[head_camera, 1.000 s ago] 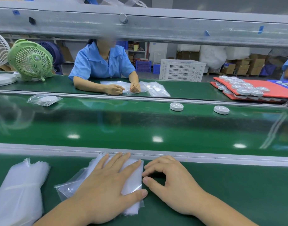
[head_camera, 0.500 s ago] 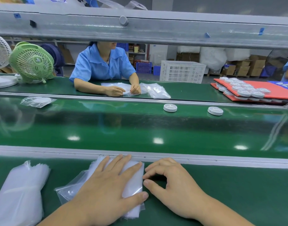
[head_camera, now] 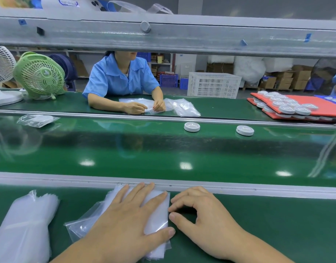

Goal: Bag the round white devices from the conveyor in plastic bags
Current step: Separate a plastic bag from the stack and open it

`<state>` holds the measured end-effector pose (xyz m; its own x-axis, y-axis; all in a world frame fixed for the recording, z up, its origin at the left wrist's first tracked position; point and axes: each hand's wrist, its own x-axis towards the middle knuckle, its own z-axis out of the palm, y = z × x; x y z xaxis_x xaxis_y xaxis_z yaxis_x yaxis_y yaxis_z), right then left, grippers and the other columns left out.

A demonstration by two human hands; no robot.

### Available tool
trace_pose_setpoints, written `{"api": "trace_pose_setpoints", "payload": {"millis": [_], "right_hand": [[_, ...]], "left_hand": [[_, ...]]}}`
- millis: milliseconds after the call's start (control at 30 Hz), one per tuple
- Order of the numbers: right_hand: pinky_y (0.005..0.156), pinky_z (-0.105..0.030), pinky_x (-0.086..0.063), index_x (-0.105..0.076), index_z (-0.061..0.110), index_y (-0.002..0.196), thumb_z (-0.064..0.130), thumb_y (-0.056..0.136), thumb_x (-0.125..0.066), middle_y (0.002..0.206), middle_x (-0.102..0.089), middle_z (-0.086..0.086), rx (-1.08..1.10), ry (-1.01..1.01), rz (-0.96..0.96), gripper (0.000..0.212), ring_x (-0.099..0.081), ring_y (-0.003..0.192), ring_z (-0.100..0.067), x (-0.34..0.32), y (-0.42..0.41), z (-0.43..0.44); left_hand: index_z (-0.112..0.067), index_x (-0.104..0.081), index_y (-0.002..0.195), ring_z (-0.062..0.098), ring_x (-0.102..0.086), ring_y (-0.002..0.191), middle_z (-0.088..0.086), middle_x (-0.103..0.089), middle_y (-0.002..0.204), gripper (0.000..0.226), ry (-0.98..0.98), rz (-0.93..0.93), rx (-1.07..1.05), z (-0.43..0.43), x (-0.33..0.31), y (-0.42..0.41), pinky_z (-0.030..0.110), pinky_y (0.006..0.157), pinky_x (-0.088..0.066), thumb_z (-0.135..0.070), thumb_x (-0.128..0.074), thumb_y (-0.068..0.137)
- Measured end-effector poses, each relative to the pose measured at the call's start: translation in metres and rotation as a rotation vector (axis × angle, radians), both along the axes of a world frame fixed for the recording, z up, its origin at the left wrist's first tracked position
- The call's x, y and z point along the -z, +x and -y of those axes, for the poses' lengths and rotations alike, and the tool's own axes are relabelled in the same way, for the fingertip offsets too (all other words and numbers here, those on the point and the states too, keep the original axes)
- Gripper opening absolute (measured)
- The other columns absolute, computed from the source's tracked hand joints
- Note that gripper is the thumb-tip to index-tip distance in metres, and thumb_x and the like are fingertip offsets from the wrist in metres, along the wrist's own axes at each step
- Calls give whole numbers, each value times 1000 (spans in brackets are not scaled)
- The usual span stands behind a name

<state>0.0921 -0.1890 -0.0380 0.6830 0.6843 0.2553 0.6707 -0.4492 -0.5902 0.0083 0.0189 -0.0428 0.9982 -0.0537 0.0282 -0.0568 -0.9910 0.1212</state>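
Two devices (head_camera: 191,127) drifted left along belt (head_camera: 163,149), upper centre. Left hand (head_camera: 125,221) still flat on bags (head_camera: 155,211); right hand (head_camera: 203,215) narrow, picking edge, nothing held.

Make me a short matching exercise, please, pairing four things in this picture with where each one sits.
Things:
1. left hand
2. bagged device
3. green fan
4. stacked devices

Places:
A. on red mats, far right
B. far bench, left side
C. flat on the bag stack
D. on the conveyor, left

Pairs: 1-C, 2-D, 3-B, 4-A
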Motion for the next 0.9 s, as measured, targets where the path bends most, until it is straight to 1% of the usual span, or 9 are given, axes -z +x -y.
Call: {"api": "trace_pose_setpoints", "payload": {"millis": [367, 533, 600, 667, 700, 733, 833, 867, 900], "right_hand": [[107, -19, -32, -73, 48, 94, 67, 80, -51, 115, -57, 42, 8, -4, -15, 33, -44, 123, 5, 2, 2, -2], [108, -20, -31, -63, 61, 82, 68, 80, -51, 116, -55, 45, 4, -25, -2, 15, -44, 122, 6, 3, 3, -3], [108, -21, -32, -66, 59, 84, 67, 80, -52, 116, -55, 44, 4, -14, -7, 17, -44, 122, 7, 4, 4, -3], [108, -23, -32, -68, 55, 94, 66, 80, -53, 115, -56, 44, 3, -5, -10, 24, -45, 121, 7, 5, 4, -3], [108, -23, -33, -68, 54, 96, 66, 79, -54, 115, -56, 44, 2, -4, -8, 25, -45, 121, 7, 5, 5, -3], [108, -23, -33, -68, 55, 94, 67, 79, -53, 115, -56, 45, 1, -3, -7, 24, -45, 121, 7, 4, 5, -4], [108, -23, -33, -66, 60, 87, 67, 79, -53, 115, -55, 45, 1, -10, -7, 17, -45, 122, 7, 4, 5, -5], [108, -23, -33, -67, 58, 91, 67, 79, -53, 114, -56, 45, 2, -3, -7, 20, -45, 121, 6, 4, 5, -4], [108, -23, -33, -67, 55, 96, 66, 79, -53, 113, -57, 44, 3, 6, -7, 25, -46, 121, 6, 4, 5, -3]], "left_hand": [[-73, 16, 136, -7, 35, 139, -25, 27, 159, 79, 18, 9, 19, -2, 4, 4, 38, 117, 22, -101, 3, 63], [-73, 15, 137, -5, 36, 139, -26, 30, 157, 80, 7, 39, 24, -3, 4, 6, 37, 116, 23, -102, 4, 62], [-72, 3, 142, 0, 23, 147, -24, 19, 160, 81, 38, 69, 38, -3, 4, 4, 33, 117, 17, -100, 2, 66], [-61, -34, 144, 10, -24, 150, -13, -25, 162, 76, 95, 98, 44, -1, -5, 3, 34, 115, -8, -93, -10, 79], [-56, -44, 141, 13, -37, 144, -10, -39, 157, 74, 103, 106, 29, 2, -10, 3, 35, 111, -15, -90, -14, 83], [-57, -41, 143, 14, -33, 146, -10, -34, 158, 74, 89, 86, 30, 4, -12, 4, 36, 112, -14, -91, -15, 83], [-64, -17, 146, 12, 2, 152, -16, 0, 163, 77, 96, 118, 54, -1, -5, 6, 35, 116, 4, -96, -9, 76], [-62, -24, 146, 13, -8, 152, -14, -9, 164, 76, 121, 120, 63, -1, -4, 5, 35, 115, -2, -95, -11, 78], [-57, -39, 144, 15, -30, 147, -10, -30, 160, 75, 141, 94, 64, -2, -3, 5, 36, 112, -13, -91, -15, 82]]}}
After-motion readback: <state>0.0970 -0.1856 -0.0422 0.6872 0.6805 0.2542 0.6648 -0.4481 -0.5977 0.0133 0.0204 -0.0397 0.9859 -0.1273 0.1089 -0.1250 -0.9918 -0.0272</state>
